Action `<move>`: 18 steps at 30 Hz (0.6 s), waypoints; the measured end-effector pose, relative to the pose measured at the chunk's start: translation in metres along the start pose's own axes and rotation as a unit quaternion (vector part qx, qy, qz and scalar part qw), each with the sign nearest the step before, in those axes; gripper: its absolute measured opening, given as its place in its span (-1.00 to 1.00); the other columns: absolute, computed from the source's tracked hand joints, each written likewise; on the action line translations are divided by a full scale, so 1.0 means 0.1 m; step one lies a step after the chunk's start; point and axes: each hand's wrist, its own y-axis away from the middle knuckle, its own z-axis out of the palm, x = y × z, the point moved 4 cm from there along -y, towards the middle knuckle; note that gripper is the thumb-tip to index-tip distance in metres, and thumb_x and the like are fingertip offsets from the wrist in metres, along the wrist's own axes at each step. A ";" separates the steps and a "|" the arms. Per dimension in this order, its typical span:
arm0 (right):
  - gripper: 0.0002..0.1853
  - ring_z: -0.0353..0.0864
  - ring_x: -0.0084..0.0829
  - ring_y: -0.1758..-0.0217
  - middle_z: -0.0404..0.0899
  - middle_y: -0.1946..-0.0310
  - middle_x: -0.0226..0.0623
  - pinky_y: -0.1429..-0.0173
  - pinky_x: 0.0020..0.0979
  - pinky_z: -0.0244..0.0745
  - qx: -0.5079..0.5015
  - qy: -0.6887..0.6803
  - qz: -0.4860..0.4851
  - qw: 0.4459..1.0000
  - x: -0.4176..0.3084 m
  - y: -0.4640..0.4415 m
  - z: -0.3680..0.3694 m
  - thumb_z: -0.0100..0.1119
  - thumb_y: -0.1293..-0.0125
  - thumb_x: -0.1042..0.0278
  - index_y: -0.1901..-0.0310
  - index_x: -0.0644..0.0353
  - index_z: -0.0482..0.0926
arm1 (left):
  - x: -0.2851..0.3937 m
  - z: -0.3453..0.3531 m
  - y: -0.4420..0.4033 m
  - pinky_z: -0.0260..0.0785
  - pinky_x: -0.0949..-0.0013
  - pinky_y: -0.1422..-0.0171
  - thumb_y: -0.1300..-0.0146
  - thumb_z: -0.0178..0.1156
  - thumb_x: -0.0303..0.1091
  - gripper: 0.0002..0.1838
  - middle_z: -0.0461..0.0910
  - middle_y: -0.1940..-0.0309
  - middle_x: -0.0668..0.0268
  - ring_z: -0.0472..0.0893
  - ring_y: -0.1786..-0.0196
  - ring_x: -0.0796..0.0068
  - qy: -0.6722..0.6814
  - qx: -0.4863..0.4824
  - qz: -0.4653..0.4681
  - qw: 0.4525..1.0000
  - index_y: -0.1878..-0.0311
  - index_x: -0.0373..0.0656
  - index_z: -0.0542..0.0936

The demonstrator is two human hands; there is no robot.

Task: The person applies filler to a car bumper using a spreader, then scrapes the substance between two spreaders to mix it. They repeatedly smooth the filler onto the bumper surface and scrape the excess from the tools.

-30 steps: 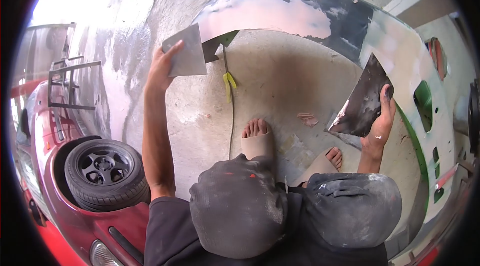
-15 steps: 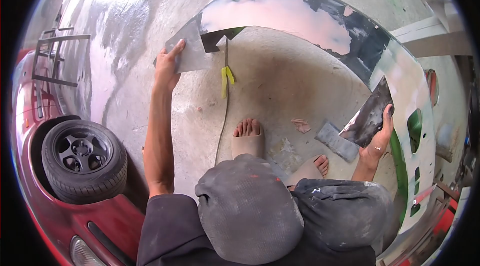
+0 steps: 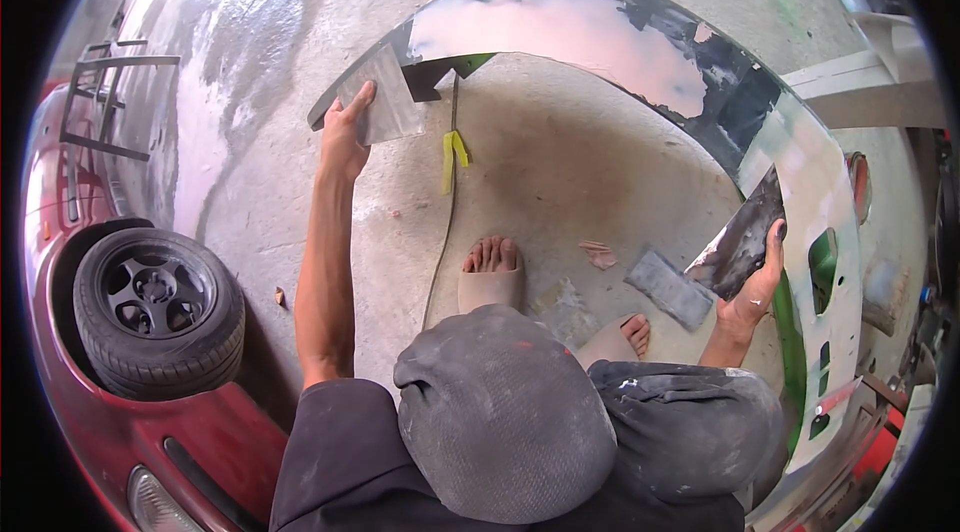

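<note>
A long curved car bumper (image 3: 735,72) stretches from upper left down to the right, dark with patches of pale pink filler (image 3: 550,27). My left hand (image 3: 346,137) pinches a thin grey rectangular spreader (image 3: 392,97) between thumb and fingers, against or just over the bumper's left end; exact contact is unclear. In my right hand (image 3: 752,294) is a dark flat mixing plate (image 3: 740,247), smeared with pale filler along one edge. It is held tilted by the bumper's right, whitish section.
A red car body (image 3: 200,442) with a loose wheel (image 3: 160,302) set in it stands at left. A metal frame (image 3: 115,62) is behind it. A grey slab (image 3: 668,289) and pink scraps (image 3: 598,254) lie near my feet; a cable (image 3: 447,232) with yellow tape (image 3: 454,160) crosses the floor.
The spreader in my left hand has turned and shifted slightly right, uncovering the bumper's left tip. My right hand with the plate sits slightly lower in view.
</note>
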 end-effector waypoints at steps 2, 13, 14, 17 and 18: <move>-0.46 0.56 -0.37 -0.12 0.56 -0.10 -0.29 -0.24 -0.32 0.44 0.016 -0.008 -0.001 1.000 0.00 0.02 0.00 0.13 -0.49 -0.01 -0.25 0.32 0.47 | 0.02 0.00 -0.01 0.58 0.26 -0.06 -0.30 0.38 -0.31 -0.59 0.65 0.04 0.26 0.67 0.03 0.41 -0.022 -0.003 -0.005 1.000 -0.13 -0.25 0.51; -0.47 0.60 -0.38 -0.06 0.59 -0.04 -0.32 -0.19 -0.33 0.46 0.016 -0.008 0.004 1.000 0.05 -0.03 -0.03 0.16 -0.47 -0.04 -0.21 0.27 0.51 | 0.53 0.03 -0.02 0.56 0.42 0.21 -0.28 0.38 -0.31 -0.67 0.70 0.26 0.25 0.68 0.33 0.51 -0.222 0.014 0.094 0.970 0.02 -0.34 0.61; -0.47 0.60 -0.38 -0.06 0.59 -0.04 -0.31 -0.19 -0.33 0.46 0.020 -0.011 0.003 1.000 0.05 -0.03 -0.03 0.16 -0.47 -0.04 -0.21 0.27 0.51 | 0.58 0.03 -0.03 0.55 0.42 0.21 -0.28 0.38 -0.31 -0.68 0.70 0.26 0.25 0.68 0.33 0.51 -0.219 0.010 0.088 0.972 0.02 -0.34 0.61; -0.47 0.59 -0.38 -0.06 0.59 -0.04 -0.31 -0.20 -0.33 0.46 0.015 -0.010 0.004 1.000 0.07 -0.03 -0.04 0.16 -0.47 -0.05 -0.20 0.27 0.51 | 0.72 0.04 -0.11 0.57 0.39 0.27 -0.30 0.35 -0.33 -0.70 0.69 0.27 0.20 0.69 0.34 0.48 -0.211 -0.008 0.062 0.975 0.07 -0.38 0.59; -0.47 0.59 -0.38 -0.07 0.59 -0.04 -0.31 -0.20 -0.33 0.46 0.011 -0.008 0.006 1.000 0.07 -0.03 -0.05 0.16 -0.47 -0.05 -0.20 0.27 0.51 | 0.71 0.00 -0.21 0.58 0.39 0.29 -0.31 0.34 -0.34 -0.71 0.69 0.27 0.18 0.69 0.35 0.47 -0.203 -0.016 0.037 0.978 0.08 -0.40 0.59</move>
